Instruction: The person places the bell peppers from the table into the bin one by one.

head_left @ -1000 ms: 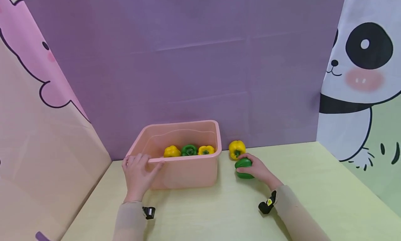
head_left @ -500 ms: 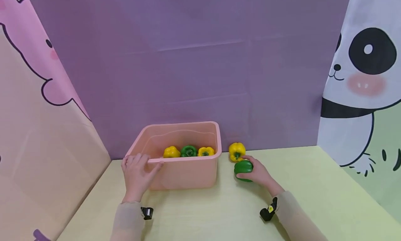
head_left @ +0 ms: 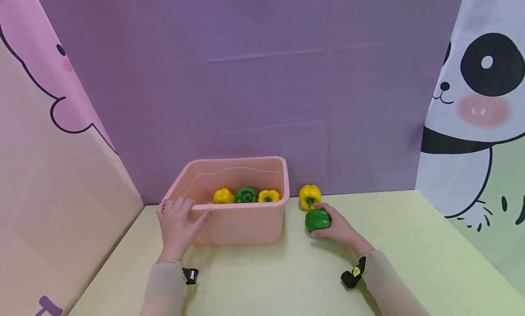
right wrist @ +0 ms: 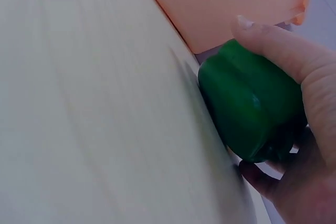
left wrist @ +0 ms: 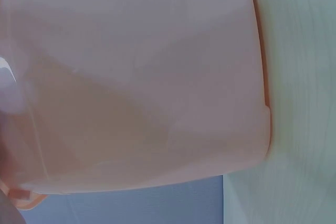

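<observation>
My left hand [head_left: 176, 227] grips the near rim of a pink plastic bin [head_left: 242, 225] at its left corner, fingers over the edge and thumb along the outside. Inside the bin are a yellow bell pepper [head_left: 223, 196], a green one beside it and another yellow one at the right. To the right of the bin, my right hand [head_left: 338, 225] holds a green bell pepper [head_left: 317, 220] between thumb and fingers. In the right wrist view this green pepper [right wrist: 249, 98] is at the tabletop; whether it touches is hard to tell.
A yellow bell pepper [head_left: 310, 196] stands on the pale table [head_left: 262, 279] just behind the held one, near the purple backdrop [head_left: 262, 79]. Printed cloth panels enclose the left and right sides.
The green pepper in my right hand has turned and shifted slightly left, its lobed side showing more. My left hand keeps its grip on the bin rim. The head view has shifted slightly.
</observation>
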`<act>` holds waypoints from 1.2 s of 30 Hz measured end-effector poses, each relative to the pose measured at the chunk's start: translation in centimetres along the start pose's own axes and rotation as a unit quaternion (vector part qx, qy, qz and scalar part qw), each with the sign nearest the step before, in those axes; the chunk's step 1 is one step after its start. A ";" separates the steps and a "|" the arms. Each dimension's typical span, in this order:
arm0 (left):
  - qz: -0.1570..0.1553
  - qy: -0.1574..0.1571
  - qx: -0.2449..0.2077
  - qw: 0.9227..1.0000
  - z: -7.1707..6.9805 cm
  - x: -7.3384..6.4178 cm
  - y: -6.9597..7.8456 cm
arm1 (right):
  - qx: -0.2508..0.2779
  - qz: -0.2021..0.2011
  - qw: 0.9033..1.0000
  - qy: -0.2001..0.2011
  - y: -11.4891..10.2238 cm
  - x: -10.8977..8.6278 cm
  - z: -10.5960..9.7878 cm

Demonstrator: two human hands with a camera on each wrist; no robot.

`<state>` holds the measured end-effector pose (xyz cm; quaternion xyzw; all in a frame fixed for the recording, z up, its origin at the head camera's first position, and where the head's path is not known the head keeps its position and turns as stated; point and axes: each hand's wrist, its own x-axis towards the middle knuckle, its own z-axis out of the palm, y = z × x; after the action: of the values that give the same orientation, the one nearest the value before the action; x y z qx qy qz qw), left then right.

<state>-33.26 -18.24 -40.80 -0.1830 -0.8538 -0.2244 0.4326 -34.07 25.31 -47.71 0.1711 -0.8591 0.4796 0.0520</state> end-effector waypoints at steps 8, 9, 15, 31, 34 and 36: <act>-0.003 -0.002 -0.001 1.000 -0.1 0.1 0.0 | 0.011 0.011 1.000 -0.004 0.4 0.1 -0.1; -0.003 -0.002 -0.002 1.000 -0.1 0.1 0.0 | 0.010 0.011 1.000 -0.003 0.4 0.1 -0.1; -0.001 0.001 0.005 1.000 -0.1 0.0 -0.1 | 0.019 0.022 1.000 0.002 0.4 0.2 -0.1; 0.001 0.004 0.006 1.000 0.1 -0.1 -0.2 | 0.037 0.037 0.999 0.010 -0.7 0.2 -0.3; -0.001 0.000 0.006 1.000 0.1 -0.2 -0.2 | 0.038 0.034 0.999 0.017 -0.9 0.2 -0.5; -0.002 -0.002 0.005 1.000 0.1 -0.1 -0.1 | 0.040 0.032 0.998 0.021 -1.0 0.1 -0.7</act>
<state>-33.33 -18.29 -41.01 -0.1796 -0.8562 -0.2205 0.4313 -33.91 25.37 -46.46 0.1349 -0.8432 0.5182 0.0478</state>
